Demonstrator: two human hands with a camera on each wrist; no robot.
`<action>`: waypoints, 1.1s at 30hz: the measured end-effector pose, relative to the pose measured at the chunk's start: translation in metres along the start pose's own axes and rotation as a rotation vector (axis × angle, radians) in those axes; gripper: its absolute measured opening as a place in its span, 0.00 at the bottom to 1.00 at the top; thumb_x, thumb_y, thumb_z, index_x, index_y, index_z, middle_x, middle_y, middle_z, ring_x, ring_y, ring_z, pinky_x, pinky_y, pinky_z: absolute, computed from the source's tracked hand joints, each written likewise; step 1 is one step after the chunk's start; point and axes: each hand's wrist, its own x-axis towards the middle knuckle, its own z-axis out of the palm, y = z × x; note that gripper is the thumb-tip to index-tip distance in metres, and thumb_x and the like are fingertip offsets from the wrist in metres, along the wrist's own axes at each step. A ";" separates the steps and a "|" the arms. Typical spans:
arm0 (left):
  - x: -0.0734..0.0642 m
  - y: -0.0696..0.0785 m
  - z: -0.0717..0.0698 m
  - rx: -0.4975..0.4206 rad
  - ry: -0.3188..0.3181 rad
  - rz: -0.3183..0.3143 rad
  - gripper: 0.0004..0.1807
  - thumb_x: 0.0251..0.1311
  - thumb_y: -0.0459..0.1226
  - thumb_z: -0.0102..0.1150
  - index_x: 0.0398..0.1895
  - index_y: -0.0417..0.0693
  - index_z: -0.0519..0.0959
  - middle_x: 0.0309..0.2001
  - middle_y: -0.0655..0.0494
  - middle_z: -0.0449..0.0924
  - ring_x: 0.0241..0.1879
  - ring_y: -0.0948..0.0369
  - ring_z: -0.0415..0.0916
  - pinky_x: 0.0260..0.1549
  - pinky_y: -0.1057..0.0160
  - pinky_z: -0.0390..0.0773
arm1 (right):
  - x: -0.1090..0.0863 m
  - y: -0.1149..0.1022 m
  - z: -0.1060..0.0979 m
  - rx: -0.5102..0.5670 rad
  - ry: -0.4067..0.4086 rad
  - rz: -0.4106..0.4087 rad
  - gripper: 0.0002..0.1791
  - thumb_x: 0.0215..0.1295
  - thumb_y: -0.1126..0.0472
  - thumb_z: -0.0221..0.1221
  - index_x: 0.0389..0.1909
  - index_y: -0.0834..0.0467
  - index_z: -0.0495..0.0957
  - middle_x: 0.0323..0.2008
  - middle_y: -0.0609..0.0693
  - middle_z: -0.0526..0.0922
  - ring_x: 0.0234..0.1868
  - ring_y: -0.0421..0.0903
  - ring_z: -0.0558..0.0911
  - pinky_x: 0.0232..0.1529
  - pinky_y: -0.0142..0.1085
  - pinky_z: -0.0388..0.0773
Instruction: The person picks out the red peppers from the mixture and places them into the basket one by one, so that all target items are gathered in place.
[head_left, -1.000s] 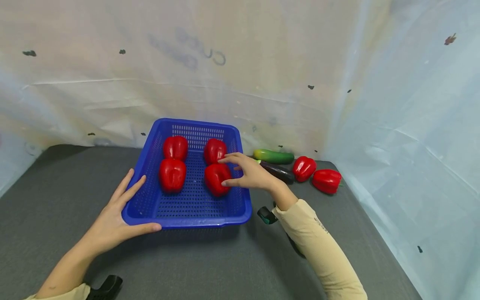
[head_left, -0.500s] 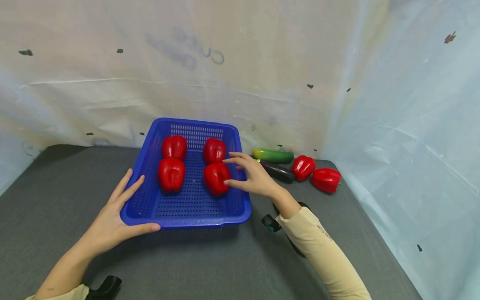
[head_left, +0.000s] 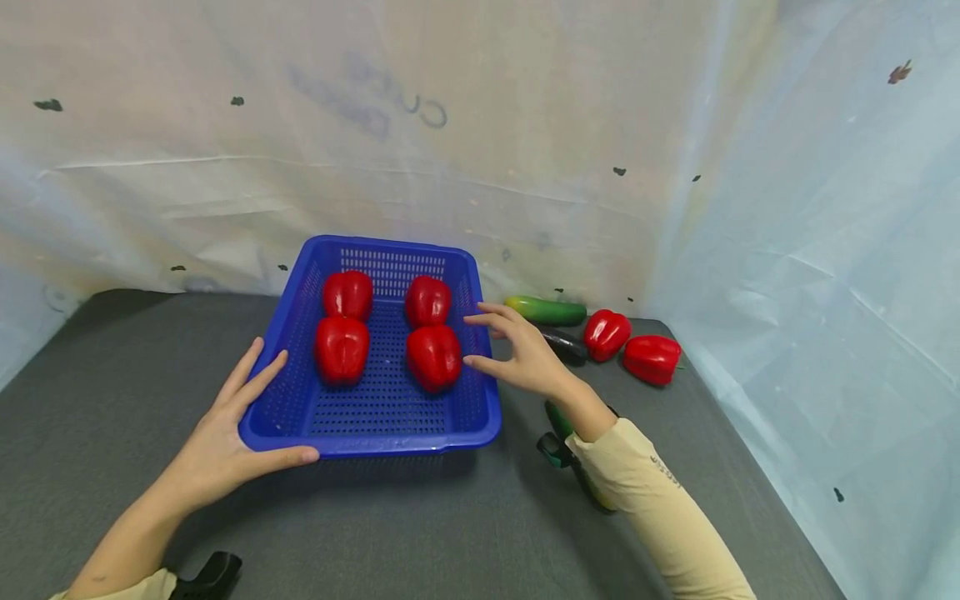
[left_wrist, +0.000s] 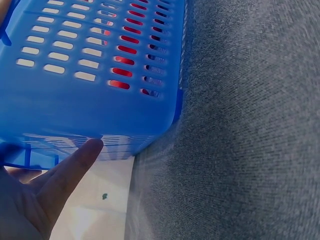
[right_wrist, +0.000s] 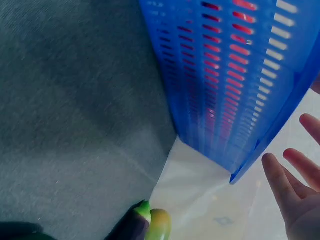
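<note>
A blue plastic basket (head_left: 375, 444) stands on the dark cloth surface with several red bell peppers in two columns. On the left are a far pepper (head_left: 348, 295) and a near pepper (head_left: 342, 350); on the right, a far pepper (head_left: 428, 301) and a near pepper (head_left: 434, 358). My left hand (head_left: 225, 442) rests against the basket's near left corner, fingers spread and thumb along the front rim. In the left wrist view a straight finger (left_wrist: 75, 172) touches the basket's outer wall. My right hand (head_left: 525, 354) hovers over the right rim, fingers apart, holding nothing.
Right of the basket lie a green cucumber-like vegetable (head_left: 551, 312), a dark eggplant (head_left: 564, 344) and two more red peppers (head_left: 607, 335). Another long green vegetable (head_left: 558, 419) lies partly under my right forearm. A plastic-sheeted wall (head_left: 480, 192) stands behind.
My right hand has drawn back to the right, off the near right pepper, which stays in the basket. The left hand keeps its place at the basket's corner.
</note>
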 end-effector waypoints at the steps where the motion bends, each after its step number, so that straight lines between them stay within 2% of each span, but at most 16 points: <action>1: 0.000 0.000 0.000 0.000 0.000 0.000 0.60 0.43 0.42 0.75 0.76 0.65 0.46 0.75 0.73 0.22 0.72 0.32 0.30 0.49 0.20 0.51 | -0.001 0.001 -0.001 -0.001 0.002 0.002 0.29 0.59 0.55 0.65 0.62 0.56 0.73 0.68 0.58 0.65 0.58 0.53 0.77 0.57 0.47 0.76; 6: 0.000 0.000 -0.001 -0.005 -0.003 0.005 0.60 0.43 0.41 0.75 0.76 0.65 0.46 0.75 0.74 0.22 0.72 0.33 0.30 0.49 0.20 0.51 | -0.005 0.009 -0.003 0.006 0.018 0.005 0.29 0.60 0.56 0.65 0.62 0.60 0.73 0.68 0.60 0.65 0.61 0.55 0.74 0.57 0.49 0.76; 13: 0.001 0.001 -0.001 -0.003 -0.007 0.006 0.59 0.44 0.41 0.75 0.77 0.64 0.46 0.75 0.74 0.22 0.72 0.33 0.29 0.49 0.20 0.52 | -0.011 0.018 -0.010 0.003 0.033 0.035 0.28 0.61 0.56 0.64 0.62 0.58 0.72 0.69 0.56 0.64 0.67 0.53 0.67 0.59 0.48 0.74; 21: 0.001 0.000 -0.002 0.000 -0.015 0.001 0.59 0.44 0.41 0.75 0.77 0.65 0.45 0.76 0.71 0.21 0.72 0.32 0.29 0.49 0.20 0.52 | -0.021 0.030 -0.020 0.002 0.066 0.120 0.27 0.62 0.57 0.63 0.62 0.56 0.72 0.68 0.56 0.64 0.64 0.54 0.70 0.59 0.49 0.73; 33: 0.001 -0.001 -0.001 0.004 -0.013 -0.002 0.59 0.44 0.41 0.75 0.77 0.64 0.45 0.76 0.70 0.21 0.72 0.32 0.29 0.49 0.20 0.52 | -0.033 0.050 -0.035 -0.020 0.081 0.163 0.27 0.62 0.58 0.63 0.62 0.59 0.72 0.68 0.58 0.63 0.64 0.56 0.70 0.59 0.51 0.73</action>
